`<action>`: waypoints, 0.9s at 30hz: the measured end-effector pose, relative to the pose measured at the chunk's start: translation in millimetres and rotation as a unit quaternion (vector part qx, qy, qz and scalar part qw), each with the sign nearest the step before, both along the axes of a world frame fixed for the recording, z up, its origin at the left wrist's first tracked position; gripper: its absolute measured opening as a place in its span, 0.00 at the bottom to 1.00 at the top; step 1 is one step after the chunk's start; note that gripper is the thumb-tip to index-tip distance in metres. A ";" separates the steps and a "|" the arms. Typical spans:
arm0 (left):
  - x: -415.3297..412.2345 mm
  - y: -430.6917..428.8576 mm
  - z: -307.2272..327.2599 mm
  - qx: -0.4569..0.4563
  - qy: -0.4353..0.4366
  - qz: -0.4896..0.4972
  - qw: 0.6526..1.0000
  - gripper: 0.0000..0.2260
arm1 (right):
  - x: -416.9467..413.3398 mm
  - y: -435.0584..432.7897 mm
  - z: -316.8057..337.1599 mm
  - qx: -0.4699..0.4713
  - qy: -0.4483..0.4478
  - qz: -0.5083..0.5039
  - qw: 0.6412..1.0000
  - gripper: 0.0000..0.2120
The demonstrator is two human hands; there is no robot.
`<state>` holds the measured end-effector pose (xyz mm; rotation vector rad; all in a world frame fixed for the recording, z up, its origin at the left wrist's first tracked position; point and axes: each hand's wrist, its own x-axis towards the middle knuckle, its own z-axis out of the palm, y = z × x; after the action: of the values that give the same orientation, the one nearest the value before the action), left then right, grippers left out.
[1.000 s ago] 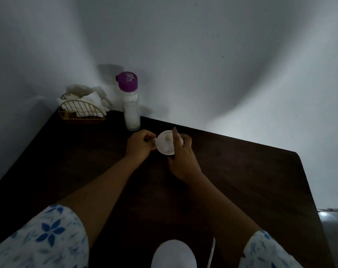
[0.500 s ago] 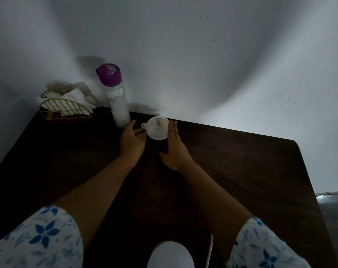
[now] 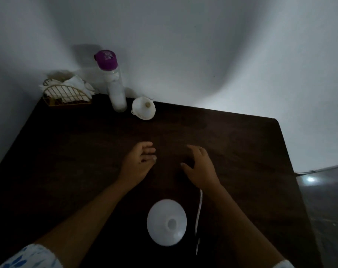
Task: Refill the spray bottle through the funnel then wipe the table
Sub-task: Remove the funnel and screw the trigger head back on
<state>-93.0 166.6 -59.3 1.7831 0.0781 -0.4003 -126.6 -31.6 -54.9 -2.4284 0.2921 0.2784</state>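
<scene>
A white funnel [image 3: 144, 109] lies upside down at the far edge of the dark wooden table [image 3: 232, 144], spout up. Just left of it stands a clear bottle [image 3: 115, 88] with a purple cap and white contents. Near the front edge sits a white round bottle [image 3: 166, 222] seen from above, its neck uncovered, with a thin white tube [image 3: 198, 211] lying to its right. My left hand [image 3: 139, 161] and my right hand [image 3: 200, 166] hover over the table's middle, both empty with fingers apart, well short of the funnel.
A gold wire holder [image 3: 66, 96] with white napkins [image 3: 75, 85] stands in the far left corner against the white wall. The table's right edge drops to a grey floor [image 3: 325, 200] with a bright light spot on it.
Both hands let go of the funnel at the far edge and drew back toward me to the table's middle. The view tilted down, showing more of the white round bottle.
</scene>
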 end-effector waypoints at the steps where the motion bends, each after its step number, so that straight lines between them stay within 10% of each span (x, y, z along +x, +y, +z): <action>1: -13.9 2.0 5.0 0.001 0.009 -0.015 1.000 0.19 | -14.0 -6.6 0.2 -0.016 0.014 -0.015 1.000 0.29; 13: -127.1 20.8 28.1 -0.022 0.043 0.001 0.999 0.16 | -108.5 -7.4 -7.2 -0.014 0.145 -0.139 0.980 0.34; 21: -156.9 17.1 37.6 0.073 -0.004 -0.088 0.993 0.24 | -118.8 -2.8 -6.4 -0.033 0.096 -0.116 0.988 0.05; 27: -174.3 21.5 36.7 0.094 -0.031 -0.087 0.991 0.23 | -138.9 -2.5 -3.8 -0.032 0.157 -0.146 0.976 0.27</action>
<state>-267.3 188.1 -22.6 1.9954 -0.0864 -0.4750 -265.4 -34.1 -58.6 -2.3573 0.8011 0.5264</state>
